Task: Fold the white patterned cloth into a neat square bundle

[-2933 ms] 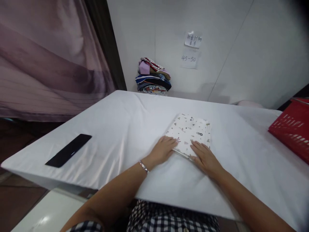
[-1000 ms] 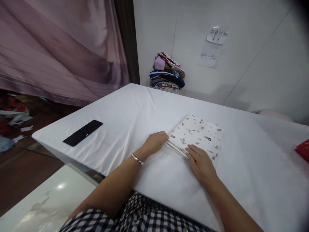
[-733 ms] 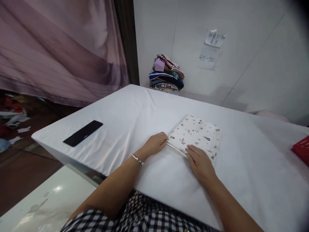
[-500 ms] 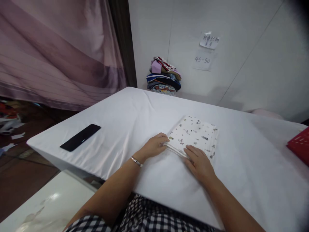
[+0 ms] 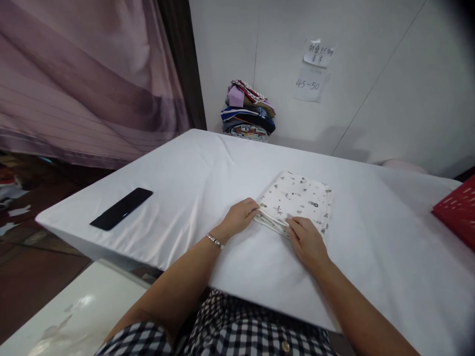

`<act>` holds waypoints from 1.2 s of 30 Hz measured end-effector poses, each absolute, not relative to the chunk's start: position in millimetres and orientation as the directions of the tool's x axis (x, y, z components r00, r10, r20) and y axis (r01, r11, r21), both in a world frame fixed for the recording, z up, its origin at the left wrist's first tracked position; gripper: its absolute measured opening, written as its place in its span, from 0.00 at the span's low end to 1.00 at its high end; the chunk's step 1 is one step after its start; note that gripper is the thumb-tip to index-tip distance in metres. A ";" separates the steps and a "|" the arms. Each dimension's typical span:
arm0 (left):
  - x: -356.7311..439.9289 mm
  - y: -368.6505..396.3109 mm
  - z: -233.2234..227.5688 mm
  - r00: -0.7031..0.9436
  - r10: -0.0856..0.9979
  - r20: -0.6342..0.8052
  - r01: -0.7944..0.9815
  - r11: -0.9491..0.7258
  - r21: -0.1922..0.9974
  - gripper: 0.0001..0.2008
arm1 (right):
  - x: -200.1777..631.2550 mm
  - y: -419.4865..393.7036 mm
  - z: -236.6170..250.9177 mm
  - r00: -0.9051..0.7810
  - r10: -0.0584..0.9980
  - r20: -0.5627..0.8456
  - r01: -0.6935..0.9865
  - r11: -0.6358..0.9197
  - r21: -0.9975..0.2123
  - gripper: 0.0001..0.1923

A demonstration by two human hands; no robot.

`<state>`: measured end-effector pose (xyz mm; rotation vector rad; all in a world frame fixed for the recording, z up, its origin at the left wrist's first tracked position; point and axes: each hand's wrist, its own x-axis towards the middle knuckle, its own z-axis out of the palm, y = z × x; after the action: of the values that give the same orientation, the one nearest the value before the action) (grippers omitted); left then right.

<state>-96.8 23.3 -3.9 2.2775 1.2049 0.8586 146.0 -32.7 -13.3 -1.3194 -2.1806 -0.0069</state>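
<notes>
A folded white cloth (image 5: 296,195) with small printed figures lies on the white-covered table (image 5: 185,173) in front of me. My left hand (image 5: 242,213) pinches its near left corner between thumb and fingers. At the near edge, my right hand (image 5: 307,240) grips the top layers, thumb towards me and fingers over the print. Between the two hands that edge is slightly raised, and several layers show along it. The underside of the cloth is hidden.
A black flat slab (image 5: 122,208) lies on the table's left part. A red object with pale marks (image 5: 458,210) sits at the right edge. Beyond the far edge rises a stack of folded clothes (image 5: 249,111) against the wall. A pink curtain (image 5: 92,84) hangs at left.
My right hand's fingers have gone from lying on the cloth to gripping its near edge. The edge's layers have lifted and parted a little. The camera view has shifted slightly.
</notes>
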 end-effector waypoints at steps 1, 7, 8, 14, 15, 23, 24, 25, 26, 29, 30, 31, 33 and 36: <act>-96.6 23.5 -4.2 0.431 0.843 0.323 0.589 -0.534 0.607 0.11 | 145.9 -32.6 -13.7 -0.338 0.810 0.480 0.814 0.507 -0.282 0.17; -95.4 24.2 -3.9 0.429 0.844 0.321 0.605 -0.532 0.592 0.10 | 146.0 -30.4 -15.2 -0.358 0.819 0.449 0.830 0.499 -0.248 0.17; -95.1 24.1 -3.6 0.427 0.846 0.319 0.608 -0.529 0.591 0.09 | 145.9 -30.1 -15.6 -0.357 0.819 0.450 0.832 0.498 -0.247 0.17; -93.4 23.0 -3.2 0.407 0.860 0.307 0.630 -0.508 0.587 0.09 | 144.0 -33.2 -19.5 -0.338 0.790 0.512 0.827 0.509 -0.239 0.16; -93.4 22.9 -3.4 0.405 0.862 0.306 0.633 -0.505 0.587 0.09 | 143.2 -34.2 -19.7 -0.344 0.773 0.533 0.822 0.522 -0.228 0.16; -93.0 23.7 -5.3 0.411 0.853 0.323 0.623 -0.521 0.583 0.08 | 126.9 -33.8 -8.7 -0.413 0.735 0.537 0.802 0.573 -0.167 0.13; -92.8 23.6 -4.9 0.412 0.853 0.322 0.624 -0.521 0.583 0.08 | 124.3 -32.8 -7.9 -0.416 0.745 0.522 0.808 0.566 -0.164 0.13; -92.5 23.4 -4.2 0.411 0.854 0.319 0.626 -0.519 0.582 0.08 | 122.1 -31.5 -7.7 -0.413 0.757 0.506 0.816 0.554 -0.163 0.13; -92.3 23.1 -3.4 0.409 0.857 0.314 0.629 -0.514 0.583 0.08 | 120.4 -30.0 -8.2 -0.405 0.772 0.490 0.827 0.538 -0.164 0.13; -92.6 21.0 -0.9 0.401 0.865 0.301 0.628 -0.499 0.597 0.09 | 118.9 -25.2 -12.4 -0.379 0.805 0.456 0.849 0.499 -0.174 0.13; -92.9 20.1 -0.3 0.401 0.865 0.301 0.621 -0.498 0.606 0.09 | 119.5 -23.8 -14.1 -0.373 0.808 0.457 0.852 0.493 -0.177 0.13; -93.3 19.1 -0.1 0.402 0.864 0.304 0.609 -0.500 0.616 0.08 | 120.2 -22.6 -15.6 -0.365 0.808 0.461 0.854 0.488 -0.178 0.13; -93.6 17.1 -0.2 0.410 0.859 0.307 0.582 -0.505 0.637 0.07 | 121.7 -20.9 -17.7 -0.349 0.808 0.475 0.862 0.476 -0.177 0.13; -92.4 14.8 -1.4 0.402 0.866 0.297 0.573 -0.490 0.657 0.12 | 122.5 -19.7 -18.1 -0.330 0.810 0.484 0.874 0.456 -0.168 0.14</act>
<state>-92.4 14.8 -1.4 2.2079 1.2292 0.8638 122.5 -19.7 -18.1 -1.4043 -2.2038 -0.1670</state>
